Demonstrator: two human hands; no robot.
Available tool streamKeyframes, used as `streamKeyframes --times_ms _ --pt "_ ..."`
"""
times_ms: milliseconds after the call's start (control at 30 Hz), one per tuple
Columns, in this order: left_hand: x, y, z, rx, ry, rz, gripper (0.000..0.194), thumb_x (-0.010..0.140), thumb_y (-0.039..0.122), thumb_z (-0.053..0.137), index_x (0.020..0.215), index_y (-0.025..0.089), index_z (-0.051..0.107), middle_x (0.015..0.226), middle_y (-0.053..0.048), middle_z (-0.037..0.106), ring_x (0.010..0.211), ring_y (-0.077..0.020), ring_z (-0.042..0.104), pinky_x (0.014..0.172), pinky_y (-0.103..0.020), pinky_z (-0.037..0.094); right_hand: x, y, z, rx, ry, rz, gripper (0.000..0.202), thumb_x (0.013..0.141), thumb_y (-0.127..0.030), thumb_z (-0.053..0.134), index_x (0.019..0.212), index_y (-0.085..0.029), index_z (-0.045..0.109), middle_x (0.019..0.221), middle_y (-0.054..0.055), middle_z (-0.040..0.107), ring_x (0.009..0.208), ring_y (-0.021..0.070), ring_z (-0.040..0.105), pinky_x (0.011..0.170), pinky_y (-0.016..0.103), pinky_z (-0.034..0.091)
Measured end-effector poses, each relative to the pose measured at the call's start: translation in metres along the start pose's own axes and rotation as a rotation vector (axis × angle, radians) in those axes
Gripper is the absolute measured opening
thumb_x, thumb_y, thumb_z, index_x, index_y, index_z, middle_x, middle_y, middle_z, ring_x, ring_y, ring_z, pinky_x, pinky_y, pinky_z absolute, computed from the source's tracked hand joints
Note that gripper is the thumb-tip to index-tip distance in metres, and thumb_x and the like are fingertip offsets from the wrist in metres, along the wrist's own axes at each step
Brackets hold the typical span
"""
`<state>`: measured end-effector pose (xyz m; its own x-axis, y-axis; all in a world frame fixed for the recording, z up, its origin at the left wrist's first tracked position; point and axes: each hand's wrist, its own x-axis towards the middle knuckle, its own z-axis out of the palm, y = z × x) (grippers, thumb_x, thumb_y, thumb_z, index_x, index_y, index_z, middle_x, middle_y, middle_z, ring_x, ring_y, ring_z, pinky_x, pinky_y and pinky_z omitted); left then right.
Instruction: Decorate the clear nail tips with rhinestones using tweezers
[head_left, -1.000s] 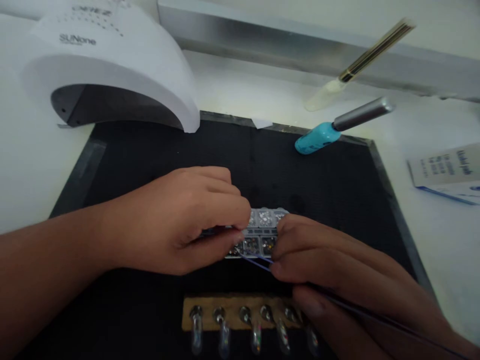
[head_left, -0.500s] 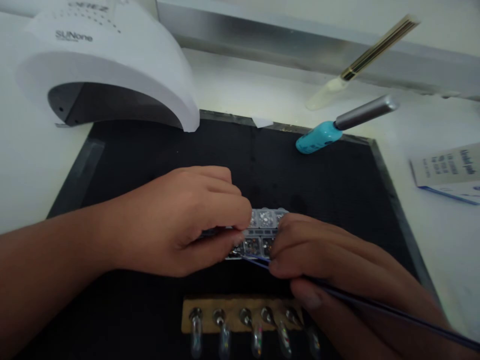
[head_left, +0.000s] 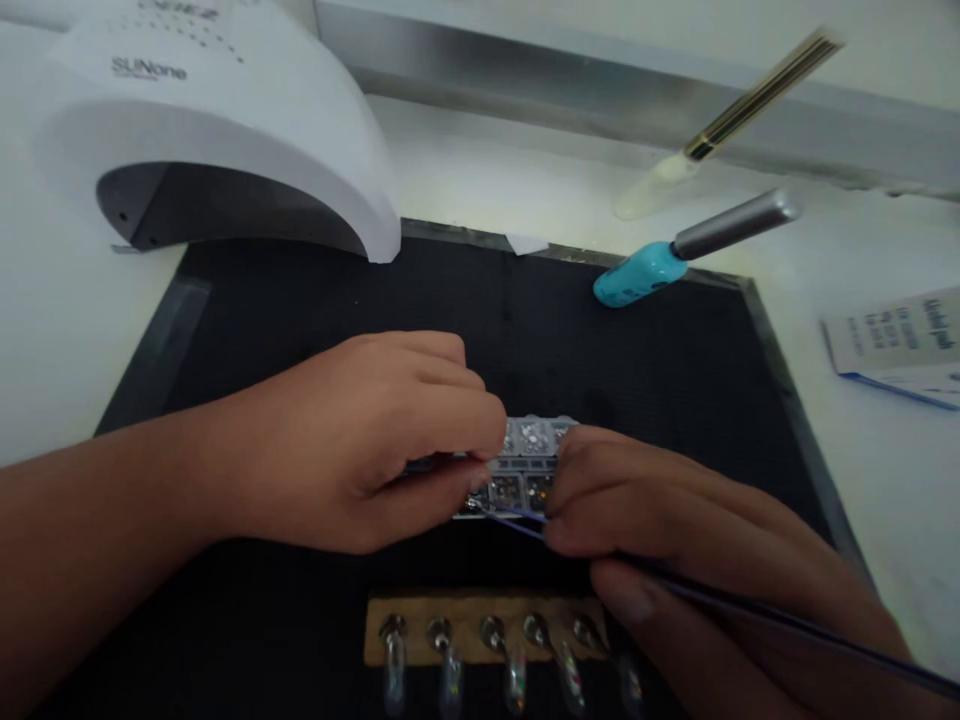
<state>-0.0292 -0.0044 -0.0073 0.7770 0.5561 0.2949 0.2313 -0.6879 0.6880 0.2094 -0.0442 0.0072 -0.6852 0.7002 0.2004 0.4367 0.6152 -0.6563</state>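
A clear compartment case of small rhinestones [head_left: 534,438] lies on the black mat, partly covered by both hands. My left hand [head_left: 397,440] is closed over its left end, thumb and forefinger pinched at a compartment; the exact part gripped is hidden. In my right hand [head_left: 660,510] are thin purple tweezers [head_left: 750,602], held between thumb and fingers. Their two tips reach into the front row, by a dark-filled compartment beside my left thumb. Whether a stone sits between the tips is too small to tell.
Below the case, a wooden strip [head_left: 420,655] holds several nail tips on metal stands. A white nail lamp [head_left: 225,120] stands at back left. Behind the mat [head_left: 480,300] are a turquoise bottle [head_left: 641,275] and a pale gold-capped bottle [head_left: 660,183]. A box [head_left: 896,345] lies at right.
My right hand has eased slightly to the right, and its thumb sits a little farther from the case. The left hand and case look nearly unchanged.
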Motion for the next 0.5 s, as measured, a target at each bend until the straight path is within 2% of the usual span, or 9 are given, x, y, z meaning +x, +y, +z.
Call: streamKeyframes --times_ms 167,300,500 --pt "-0.0005 0.0011 -0.0005 0.005 -0.008 -0.006 0.017 0.09 0.01 0.054 0.075 0.012 0.06 0.067 0.001 0.056 0.066 -0.0107 0.05 0.074 -0.025 0.042 0.0005 0.0016 0.0004 0.009 -0.026 -0.02 0.011 0.09 -0.016 0.055 0.099 -0.022 0.059 0.09 0.0 0.07 0.095 0.0119 0.068 0.103 0.019 0.048" --pt "0.0001 0.0 0.0003 -0.008 0.003 -0.002 0.016 0.091 0.011 0.054 0.075 0.013 0.059 0.068 0.001 0.056 0.067 -0.0101 0.05 0.075 -0.024 0.043 0.0008 0.0012 -0.0006 0.034 -0.013 -0.038 0.01 0.091 -0.016 0.054 0.098 -0.021 0.059 0.087 0.0 0.07 0.091 0.0123 0.068 0.105 0.022 0.047" --pt "-0.0003 0.0001 0.0 -0.014 0.002 -0.003 0.017 0.091 0.011 0.054 0.074 0.013 0.058 0.069 0.001 0.056 0.068 -0.0105 0.049 0.074 -0.025 0.043 0.0054 0.0015 0.0008 0.08 -0.015 -0.047 0.011 0.089 -0.015 0.056 0.098 -0.021 0.059 0.089 0.001 0.07 0.086 0.0124 0.068 0.091 0.022 0.055"
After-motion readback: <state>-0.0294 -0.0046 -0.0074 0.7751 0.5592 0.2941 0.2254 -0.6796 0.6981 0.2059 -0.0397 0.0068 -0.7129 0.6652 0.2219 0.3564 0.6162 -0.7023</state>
